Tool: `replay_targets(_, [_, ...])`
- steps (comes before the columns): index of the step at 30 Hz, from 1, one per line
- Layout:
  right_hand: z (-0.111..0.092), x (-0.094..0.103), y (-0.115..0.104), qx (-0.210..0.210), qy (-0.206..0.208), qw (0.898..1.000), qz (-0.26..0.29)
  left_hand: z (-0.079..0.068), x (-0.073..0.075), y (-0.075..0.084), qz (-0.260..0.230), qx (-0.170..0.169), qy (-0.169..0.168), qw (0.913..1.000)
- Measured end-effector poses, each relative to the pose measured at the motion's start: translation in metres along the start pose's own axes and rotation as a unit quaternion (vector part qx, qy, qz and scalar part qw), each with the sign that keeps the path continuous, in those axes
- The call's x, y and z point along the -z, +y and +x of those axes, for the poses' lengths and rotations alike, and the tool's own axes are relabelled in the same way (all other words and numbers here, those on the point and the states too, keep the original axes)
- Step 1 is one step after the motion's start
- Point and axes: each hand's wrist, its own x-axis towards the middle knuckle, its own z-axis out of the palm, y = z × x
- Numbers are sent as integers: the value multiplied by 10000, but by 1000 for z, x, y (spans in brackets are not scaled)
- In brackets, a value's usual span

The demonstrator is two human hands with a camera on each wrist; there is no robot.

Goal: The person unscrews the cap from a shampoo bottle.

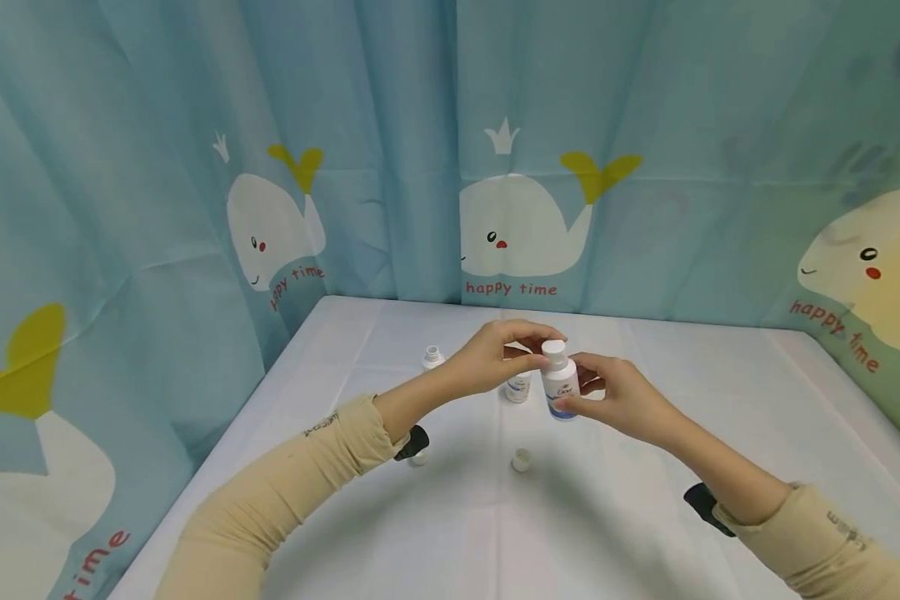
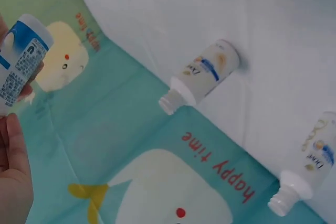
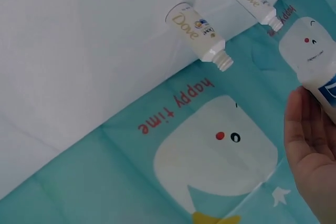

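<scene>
Head view, just right of centre: white bottle (image 1: 560, 385) was held up above the worktop (image 1: 435, 537), cap end uppermost, leaning slightly to the left. Left hand (image 1: 495, 357) came in from the lower left; its thumb and fingers were closed in a pinch about the white cap (image 1: 553, 349), thumb at the cap's left side, a fingertip by its top edge. Right hand (image 1: 626, 398), from the lower right, had its fingers bent round the bottle's right side, thumb across the front, low on the blue part of the label. Bottle body thus sat between right thumb and fingers, cap under the left. Partly behind the left hand stood a middle bottle (image 1: 518, 389); farther left, partly hidden by the left forearm, a left-hand bottle (image 1: 432, 357). Both wrist views showed these two with bare threaded necks. Nearer, below centre, lay a loose cap (image 1: 521, 460); a small white piece (image 1: 419, 457) showed beside the left cuff. Whale-printed curtain (image 1: 412, 100) filled the upper frame.
</scene>
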Motion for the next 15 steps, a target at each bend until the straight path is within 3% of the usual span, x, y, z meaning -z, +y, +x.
replay_targets(7, [-2,-7,2,122,153,9982,569,-12,0,-4,-346,33,271,9990])
replay_targets(15, [0,-12,4,108,45,9918,1274,-18,4,-6,-651,56,470,9968])
